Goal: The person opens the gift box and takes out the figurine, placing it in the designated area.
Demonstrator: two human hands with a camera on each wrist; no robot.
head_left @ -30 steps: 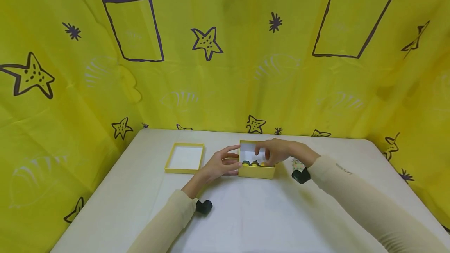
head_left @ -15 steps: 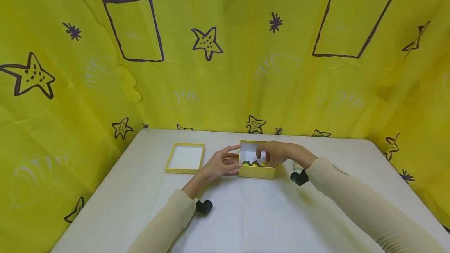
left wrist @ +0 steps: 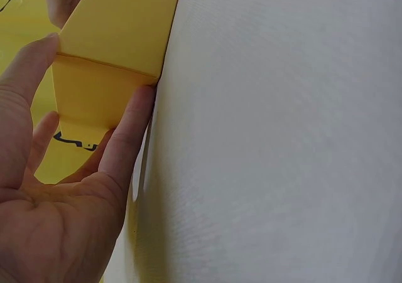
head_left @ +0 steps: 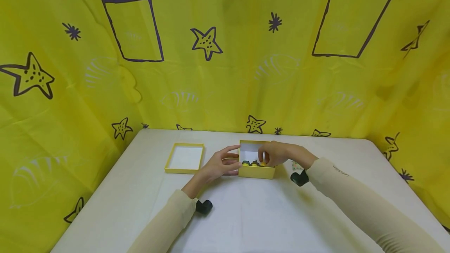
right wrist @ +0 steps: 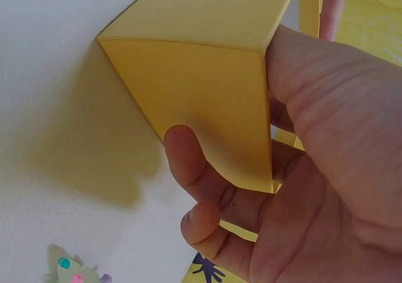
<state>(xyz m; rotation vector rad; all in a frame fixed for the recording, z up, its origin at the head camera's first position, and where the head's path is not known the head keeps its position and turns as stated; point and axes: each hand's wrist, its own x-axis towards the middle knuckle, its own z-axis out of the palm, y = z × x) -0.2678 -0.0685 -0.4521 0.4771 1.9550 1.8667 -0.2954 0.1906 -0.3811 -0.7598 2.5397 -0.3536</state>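
Observation:
A yellow box [head_left: 256, 172] with a white inside stands without its lid on the table. Along its near wall sit small figures, one with a green top [head_left: 246, 163] and one dark and yellow [head_left: 254, 163]. With fingers spread, my left hand [head_left: 218, 165] touches the box's left side; its thumb and fingertips meet the box corners in the left wrist view. My right hand [head_left: 275, 153] reaches in over the right wall, thumb and forefinger around a small yellow figure [head_left: 263, 164], partly hidden. Its other fingers lie outside the right wall.
The shallow yellow-rimmed lid [head_left: 183, 171] lies white inside up, left of the box. A small piece with coloured dots [right wrist: 76, 273] lies right of the box, mostly behind the right wrist in the head view. A yellow curtain [head_left: 232, 89] hangs behind the table [head_left: 242, 214].
My right hand has sunk slightly into the box, and its forefinger has come down and closed toward the thumb at the small yellow figure. The left hand, box and lid have stayed put.

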